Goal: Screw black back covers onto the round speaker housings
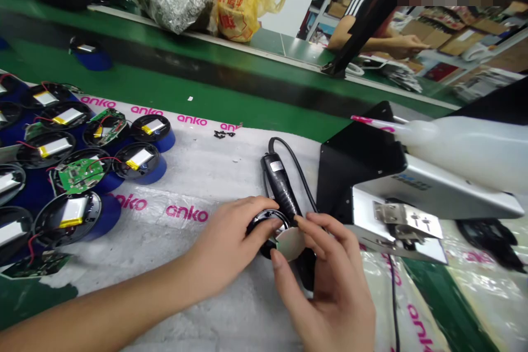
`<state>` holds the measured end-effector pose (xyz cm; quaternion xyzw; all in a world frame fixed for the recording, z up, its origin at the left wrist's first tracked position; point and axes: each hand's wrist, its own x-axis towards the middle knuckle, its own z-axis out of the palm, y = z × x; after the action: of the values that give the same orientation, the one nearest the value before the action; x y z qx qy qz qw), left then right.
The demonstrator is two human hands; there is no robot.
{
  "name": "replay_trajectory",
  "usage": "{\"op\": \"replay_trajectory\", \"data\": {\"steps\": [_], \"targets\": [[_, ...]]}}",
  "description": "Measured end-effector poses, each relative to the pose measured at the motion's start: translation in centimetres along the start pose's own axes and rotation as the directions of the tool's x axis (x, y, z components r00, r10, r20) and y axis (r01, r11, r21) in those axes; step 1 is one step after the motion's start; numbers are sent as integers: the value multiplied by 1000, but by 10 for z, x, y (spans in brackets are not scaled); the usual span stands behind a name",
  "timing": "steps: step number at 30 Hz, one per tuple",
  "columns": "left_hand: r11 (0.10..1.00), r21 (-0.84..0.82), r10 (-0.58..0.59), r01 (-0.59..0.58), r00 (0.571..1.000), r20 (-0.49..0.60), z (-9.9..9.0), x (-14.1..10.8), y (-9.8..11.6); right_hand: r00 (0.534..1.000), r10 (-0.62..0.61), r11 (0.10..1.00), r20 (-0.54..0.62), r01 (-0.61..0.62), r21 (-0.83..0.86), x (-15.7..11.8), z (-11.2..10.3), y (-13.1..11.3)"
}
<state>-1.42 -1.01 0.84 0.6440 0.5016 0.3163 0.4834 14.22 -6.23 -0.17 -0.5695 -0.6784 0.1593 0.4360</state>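
My left hand (237,245) grips a round black housing (259,220), its thumb laid across the rim and its fingers round the far side. Between the thumb and fingertips of my right hand (330,275) is a rounded circuit board (291,243), tilted up beside the housing's opening. The inside of the housing is mostly hidden by my left thumb and the board. Just behind both hands lies a black corded electric screwdriver (281,184), its cable looping to the right.
Several blue-and-black round housings (142,162) with batteries and green boards stand at left. A metal dispenser machine (437,187) and a white plastic bottle (462,143) are at right. Bags, including a yellow one (238,3), sit on the far ledge. A co-worker's arm (383,44) shows beyond.
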Motion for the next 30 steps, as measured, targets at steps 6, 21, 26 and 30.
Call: {"op": "replay_trajectory", "data": {"steps": [6,21,26,30], "targets": [[997,69,24,-24,1000,10,-1,3,0,999,-45,999,3,45,6,-1,-3,2],[1000,-2,2,-2,995,97,-11,-3,5,995,-59,993,75,66,-100,-3,-12,3],[998,25,-55,53,996,72,-5,-6,6,996,-42,998,77,46,-48,-5,-11,0],[991,129,-49,44,998,37,4,-5,6,996,-87,996,26,86,5,-8,-8,-2]]}}
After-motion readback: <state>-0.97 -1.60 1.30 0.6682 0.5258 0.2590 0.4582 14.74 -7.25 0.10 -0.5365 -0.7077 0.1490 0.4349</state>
